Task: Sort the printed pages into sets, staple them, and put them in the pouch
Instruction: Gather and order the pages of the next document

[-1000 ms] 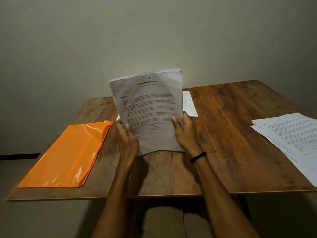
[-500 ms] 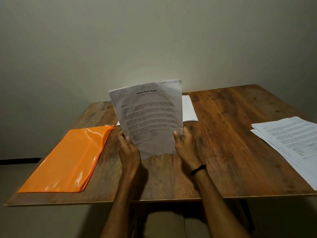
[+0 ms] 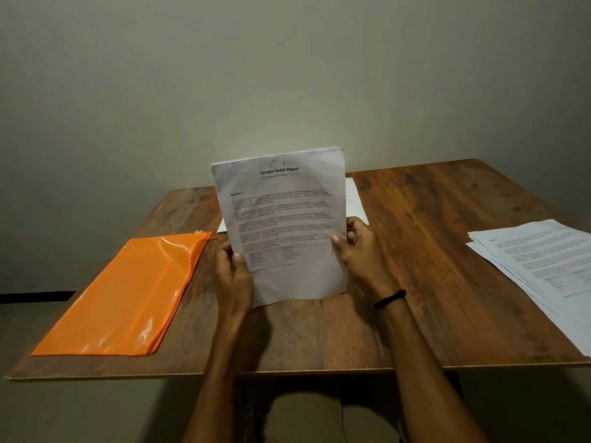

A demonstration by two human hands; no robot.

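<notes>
Brown wooden table [image 3: 415,251] fills my view. I see a flat orange plastic pouch [image 3: 128,292] at nine o'clock and a loose stack of white printed pages [image 3: 543,266] at three. At centre, a white "Sample Health Report" page set [image 3: 281,219] stands upright. My left hand [image 3: 235,279] and right hand [image 3: 361,254] grip its lower side edges, thumbs in front.

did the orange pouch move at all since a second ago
No. The orange pouch lies at the same spot along the left side of the table. Only the camera has tilted, shifting the whole view together.
</notes>
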